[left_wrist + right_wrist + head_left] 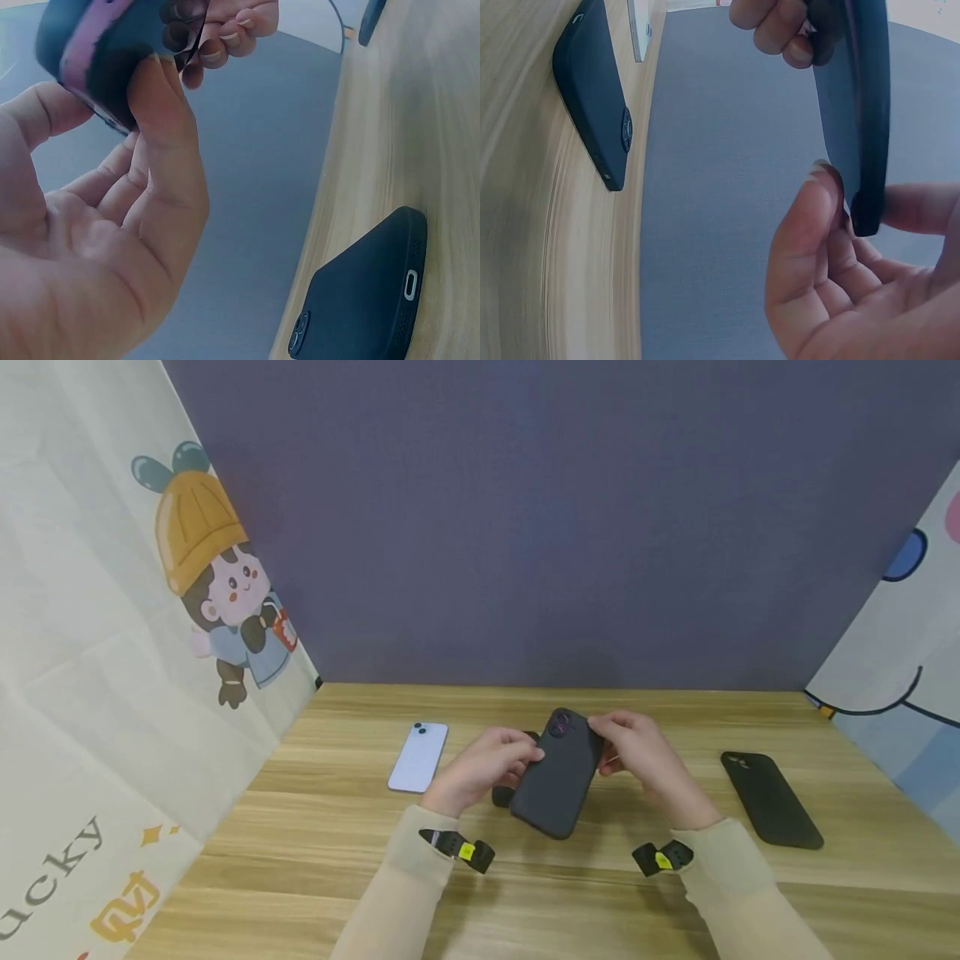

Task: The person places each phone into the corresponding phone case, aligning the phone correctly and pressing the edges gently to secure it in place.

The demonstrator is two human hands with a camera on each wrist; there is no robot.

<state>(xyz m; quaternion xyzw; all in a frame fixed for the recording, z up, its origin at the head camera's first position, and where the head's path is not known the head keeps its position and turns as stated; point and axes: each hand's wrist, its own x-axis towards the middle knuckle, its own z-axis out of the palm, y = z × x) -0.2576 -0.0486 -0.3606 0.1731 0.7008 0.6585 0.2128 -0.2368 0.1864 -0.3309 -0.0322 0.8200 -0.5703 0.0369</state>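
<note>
Both hands hold up a phone in a black case (558, 777), its back and camera ring facing the head camera. My left hand (483, 768) pinches the phone's left long edge between thumb and fingers. Near the top right corner, my right hand (643, 760) grips it with thumb and fingertips. A pinkish-purple strip shows along the cased phone's edge (86, 45) in the left wrist view, and its glossy face mirrors the fingers. Beneath it lies a second black-cased phone (592, 90) on the table, mostly hidden in the head view.
A pale lilac phone (418, 758) lies back-up to the left of the hands. To the right is another black phone or case (772, 802). The wood-grain table (300, 877) ends at a dark blue-grey panel (562, 527); printed cloths hang at both sides.
</note>
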